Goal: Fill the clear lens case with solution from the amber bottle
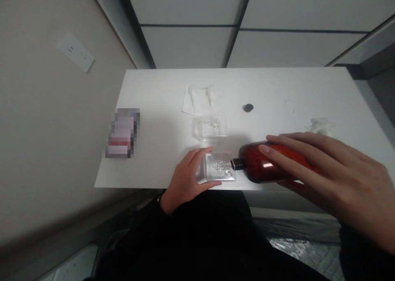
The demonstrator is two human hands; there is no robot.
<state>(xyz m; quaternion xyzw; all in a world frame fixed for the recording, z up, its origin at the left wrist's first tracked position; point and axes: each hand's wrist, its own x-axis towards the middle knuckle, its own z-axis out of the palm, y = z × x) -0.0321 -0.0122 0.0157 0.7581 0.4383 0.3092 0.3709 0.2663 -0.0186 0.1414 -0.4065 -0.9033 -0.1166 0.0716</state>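
Observation:
My right hand [333, 174] is closed around a reddish-brown bottle [262, 166], tipped so its uncapped black-looking threaded neck points left. The bottle's mouth is at the opening of a clear square bottle [212, 172], and clear liquid seems to run between them. Thumb and fingers of my left hand [188, 172] grip the clear bottle from its left side near the table's front edge. Just behind it stands a second clear square bottle [210, 128], also uncapped. A dark round cap [248, 107] lies farther back.
Two white pump tops [201, 92] lie on a white tissue [202, 106] at the back of the white table [154, 91]. A crumpled clear or white piece [321, 126] is at the right. A blurred-out box-like object [121, 133] sits at the left, near the wall.

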